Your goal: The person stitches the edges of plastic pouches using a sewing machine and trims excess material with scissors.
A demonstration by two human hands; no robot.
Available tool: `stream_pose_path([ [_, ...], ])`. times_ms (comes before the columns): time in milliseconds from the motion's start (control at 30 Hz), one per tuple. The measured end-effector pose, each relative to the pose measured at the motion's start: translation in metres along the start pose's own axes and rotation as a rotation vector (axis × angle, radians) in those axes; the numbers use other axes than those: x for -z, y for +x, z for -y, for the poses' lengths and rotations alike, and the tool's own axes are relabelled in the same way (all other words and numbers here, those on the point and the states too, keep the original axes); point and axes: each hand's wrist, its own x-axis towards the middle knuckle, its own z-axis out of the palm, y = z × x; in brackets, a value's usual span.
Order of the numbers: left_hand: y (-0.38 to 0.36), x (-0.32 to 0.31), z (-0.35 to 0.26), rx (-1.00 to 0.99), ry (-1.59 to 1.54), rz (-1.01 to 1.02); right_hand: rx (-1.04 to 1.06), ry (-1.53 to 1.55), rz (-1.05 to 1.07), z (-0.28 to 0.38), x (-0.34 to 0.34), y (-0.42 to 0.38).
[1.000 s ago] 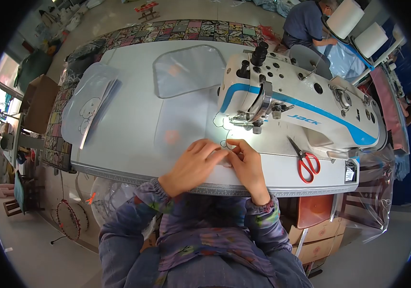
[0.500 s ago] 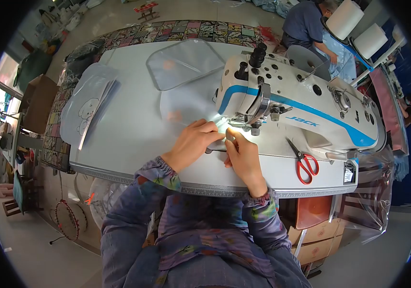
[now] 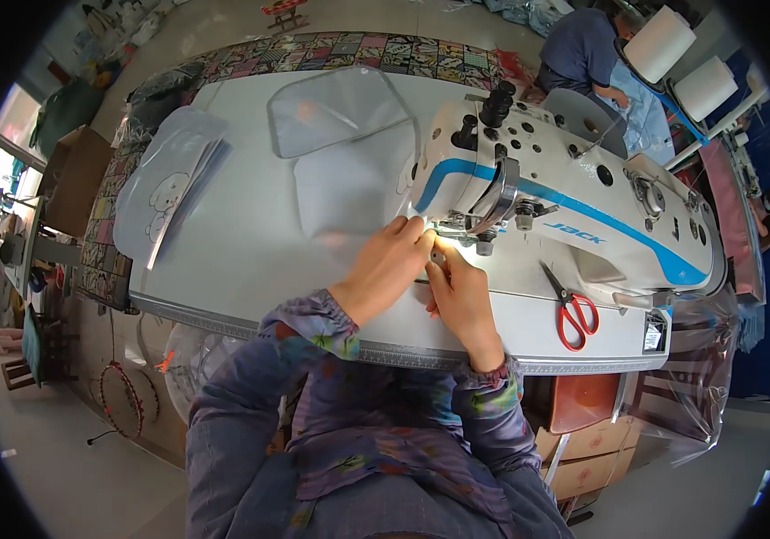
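My left hand (image 3: 387, 271) is closed, its fingertips drawn together beside the lit needle area of a white and blue sewing machine (image 3: 574, 211). Close against it, my right hand (image 3: 463, 301) pinches with thumb and forefinger; a small greyish bit shows there, too small to name. What the left fingertips grip is hidden. A pale translucent panel (image 3: 345, 189) lies flat on the table, running toward the needle just beyond my left hand. Behind it rests a clear rounded panel (image 3: 340, 112) with a dark grey bound edge.
Red-handled scissors (image 3: 575, 319) lie right of my right hand. A stack of translucent sheets with a printed bear (image 3: 168, 202) is at the table's left. Thread cones (image 3: 661, 43) stand behind the machine; a co-worker (image 3: 578, 49) sits beyond. A ruler strip (image 3: 403, 357) edges the table front.
Both hands have shifted slightly, the left one up and right, closer to the needle. The pale panel has changed shape near the machine. The whole view has also moved a little.
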Motion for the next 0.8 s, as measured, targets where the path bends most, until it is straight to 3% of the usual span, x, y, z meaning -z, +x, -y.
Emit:
stream_pose_path([
  [200, 0.005, 0.007, -0.017, 0.102, 0.148, 0.157, -0.026, -0.052, -0.136, -0.016, 0.038, -0.028],
  [267, 0.008, 0.023, 0.022, -0.009, -0.391, 0.306, 0.146, -0.346, -0.365, -0.049, 0.072, -0.048],
  [333, 0.024, 0.061, 0.082, 0.338, -0.787, 0.402, 0.055, -0.69, -0.498, -0.058, 0.116, -0.074],
  [367, 0.025, 0.067, 0.115, 0.308, -0.376, 0.127, 0.149, -0.808, -0.594, -0.08, 0.135, -0.084],
  [400, 0.025, 0.069, 0.145, 0.266, 0.039, -0.139, -0.032, -0.847, -0.537, -0.076, 0.147, -0.097],
  [467, 0.022, 0.07, 0.187, 0.563, 0.503, 0.109, -0.015, -0.998, -0.494, -0.086, 0.149, -0.105],
  [600, 0.017, 0.077, 0.22, 0.508, 0.676, 0.225, 0.091, -1.022, -0.422, -0.06, 0.142, -0.088],
  [667, 0.002, 0.093, 0.239, 0.454, 0.581, 0.047, 0.044, -0.595, -0.182, -0.049, 0.135, -0.081],
  [800, -0.032, 0.206, 0.18, 0.48, 0.593, -0.439, -0.09, 0.508, 0.399, -0.008, 0.065, -0.079],
])
